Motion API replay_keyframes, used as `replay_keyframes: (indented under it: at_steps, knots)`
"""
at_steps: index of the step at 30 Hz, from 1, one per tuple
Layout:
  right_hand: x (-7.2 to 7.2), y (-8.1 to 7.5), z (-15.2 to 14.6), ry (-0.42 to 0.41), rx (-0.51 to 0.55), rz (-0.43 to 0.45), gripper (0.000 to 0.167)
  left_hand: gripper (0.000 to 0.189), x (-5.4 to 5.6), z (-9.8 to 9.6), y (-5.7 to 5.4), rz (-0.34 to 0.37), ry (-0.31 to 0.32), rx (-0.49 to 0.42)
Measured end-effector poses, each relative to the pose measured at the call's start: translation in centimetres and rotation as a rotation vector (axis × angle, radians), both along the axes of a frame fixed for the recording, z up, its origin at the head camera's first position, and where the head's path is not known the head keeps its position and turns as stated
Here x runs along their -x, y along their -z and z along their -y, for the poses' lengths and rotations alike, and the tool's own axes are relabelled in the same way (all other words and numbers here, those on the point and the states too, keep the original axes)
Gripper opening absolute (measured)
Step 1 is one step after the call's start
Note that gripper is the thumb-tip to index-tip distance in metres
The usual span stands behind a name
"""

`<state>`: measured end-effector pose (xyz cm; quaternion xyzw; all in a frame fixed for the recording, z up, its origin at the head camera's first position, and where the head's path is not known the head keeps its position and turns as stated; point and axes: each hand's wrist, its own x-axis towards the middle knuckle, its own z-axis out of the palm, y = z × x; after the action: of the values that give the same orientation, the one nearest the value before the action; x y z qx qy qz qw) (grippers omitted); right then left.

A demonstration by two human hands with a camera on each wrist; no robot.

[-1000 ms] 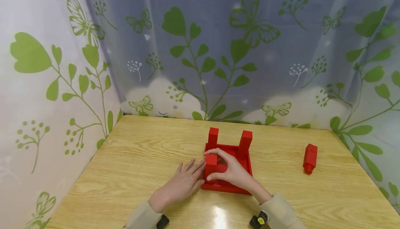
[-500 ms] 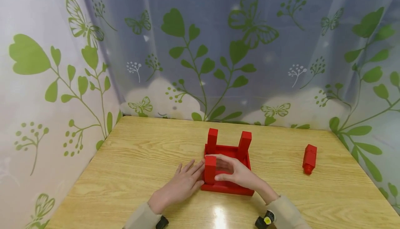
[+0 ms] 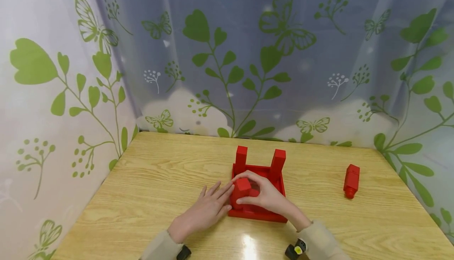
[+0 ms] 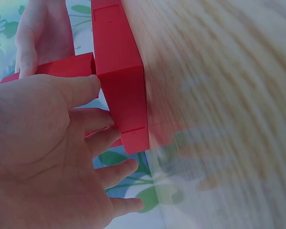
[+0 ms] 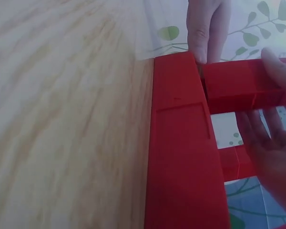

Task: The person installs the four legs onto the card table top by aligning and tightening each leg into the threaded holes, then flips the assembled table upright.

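A square red tabletop [image 3: 260,215] with raised edges lies upside down on the wooden table, like a small toy table. At its near left corner stands a red leg [image 3: 243,185], which my right hand [image 3: 269,195] grips between thumb and fingers. In the right wrist view, a thin dark gap shows between this leg [image 5: 238,83] and the tabletop [image 5: 181,143]. My left hand [image 3: 205,208] rests along the tabletop's left side, fingers spread and nearly straight. Its thumb touches the corner of the tabletop [image 4: 119,71] in the left wrist view.
Two more red legs stand upright at the far corners, one left leg [image 3: 241,158] and one right leg [image 3: 278,163]. A loose red leg [image 3: 352,179] with a rounded end lies on the wooden table [image 3: 159,165] to the right. A leaf-patterned curtain [image 3: 227,75] hangs behind.
Half a second ago my right fingers were loosened off the near left leg; now they are back around it and the leg is turned about its upright axis. My left hand has stayed put.
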<state>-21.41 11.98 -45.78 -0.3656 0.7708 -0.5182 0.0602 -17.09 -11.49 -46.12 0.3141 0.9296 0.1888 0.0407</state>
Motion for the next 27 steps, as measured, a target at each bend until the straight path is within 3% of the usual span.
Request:
replay_keyframes:
  at_steps: [5,10,15,22,27]
  knots:
    - [-0.2,0.0,0.8,0.090,-0.071,-0.106,0.046,0.056,0.0,-0.1,-0.1,0.004,0.002,-0.002]
    - [-0.3,0.1,0.8,0.100,-0.075,-0.097,0.051,0.055,-0.1,-0.1,-0.1,-0.008,0.007,-0.005]
    - [-0.3,0.0,0.1,0.047,-0.053,0.009,0.062,0.055,-0.1,-0.1,0.0,-0.017,0.002,0.011]
    - [-0.2,0.0,-0.8,-0.107,0.034,0.147,0.065,0.055,-0.1,0.0,0.1,-0.008,-0.005,0.008]
    - [-0.2,0.1,-1.3,-0.125,0.034,0.216,0.068,0.055,0.0,0.0,0.1,-0.008,-0.005,0.002]
